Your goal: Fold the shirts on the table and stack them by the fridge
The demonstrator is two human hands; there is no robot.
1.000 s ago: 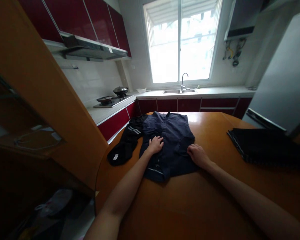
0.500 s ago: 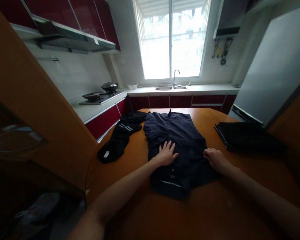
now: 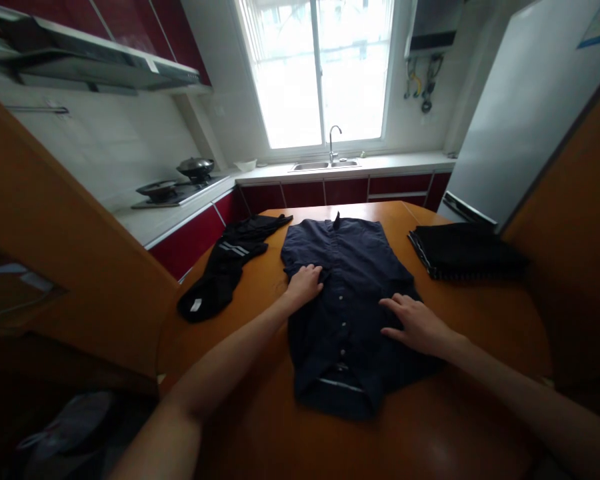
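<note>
A dark navy button-up shirt (image 3: 353,267) lies spread on the wooden table (image 3: 250,353), its button row facing up and its collar towards me. At the shirt's left edge, my left hand (image 3: 304,287) has its fingers curled on the cloth, where a small fold shows beside the fingertips. My right hand (image 3: 417,325) rests over the shirt's right side with thumb and fingers apart, holding nothing.
To the left lies a black garment (image 3: 220,270) with pale stripes and a white label. Folded dark cloth (image 3: 467,250) sits at the table's right. Beyond are a stove with pans (image 3: 195,168), a sink (image 3: 313,165) and a fridge (image 3: 510,113).
My left hand has moved left from the shirt's middle to its edge, and its fingers have curled. My right hand has let go of the right edge, moved inward over the shirt and opened.
</note>
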